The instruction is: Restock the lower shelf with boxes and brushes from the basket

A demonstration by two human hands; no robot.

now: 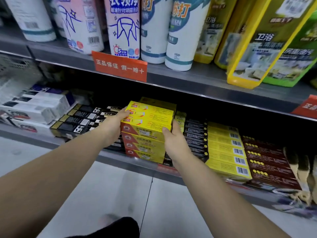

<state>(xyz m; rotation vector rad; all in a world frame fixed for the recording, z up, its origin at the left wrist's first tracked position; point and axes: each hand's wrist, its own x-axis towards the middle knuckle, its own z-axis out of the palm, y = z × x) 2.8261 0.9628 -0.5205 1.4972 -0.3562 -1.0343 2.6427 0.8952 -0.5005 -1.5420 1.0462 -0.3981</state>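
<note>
Both my left hand (pixel 112 128) and right hand (pixel 172 140) clasp the ends of the yellow boxes (pixel 149 117) atop the stocked stack (pixel 144 148) on the lower shelf (pixel 34 137); I judge boxes nearly placed, brushes pending, basket unseen.

Upper shelf (pixel 188 79): two pink-and-white bottles (pixel 123 26), two white-and-teal bottles (pixel 154 31), and two red signs (pixel 120 67) on its front edge. Lower shelf (pixel 120 158): three stacked yellow-and-red boxes (pixel 145 134) showing at the front, five barcoded yellow boxes (pixel 223 152), five brown boxes (pixel 267 160).
</note>
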